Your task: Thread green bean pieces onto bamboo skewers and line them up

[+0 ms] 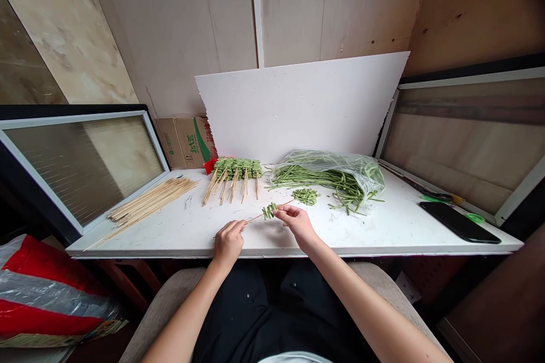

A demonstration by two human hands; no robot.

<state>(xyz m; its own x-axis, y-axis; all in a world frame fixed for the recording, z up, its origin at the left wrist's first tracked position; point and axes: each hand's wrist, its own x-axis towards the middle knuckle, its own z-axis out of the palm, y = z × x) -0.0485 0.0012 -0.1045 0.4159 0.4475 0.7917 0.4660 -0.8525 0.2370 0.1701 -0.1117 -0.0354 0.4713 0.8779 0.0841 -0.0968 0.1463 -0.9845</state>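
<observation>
My left hand [229, 243] is closed around the lower part of a thin wooden skewer [255, 218], which slants up to the right. Short cut pieces of green bean [269, 211] sit side by side across the skewer. At those pieces, my right hand [297, 223] pinches with thumb and fingers; the bean piece at its fingertips is partly hidden. The skewer's tip sticks out past my right fingers. Just beyond lies a small pile of cut bean pieces [305, 197]. Farther back, finished bean skewers [238, 169] are stacked with their bare sticks toward me.
Bare skewers [153, 201] lie in a bundle at the left. A clear plastic bag [361, 173] holds long green beans at the back right. A black phone [458, 221] and green tape [476, 218] lie at the right. A cardboard box [183, 142] and white board [298, 110] stand behind.
</observation>
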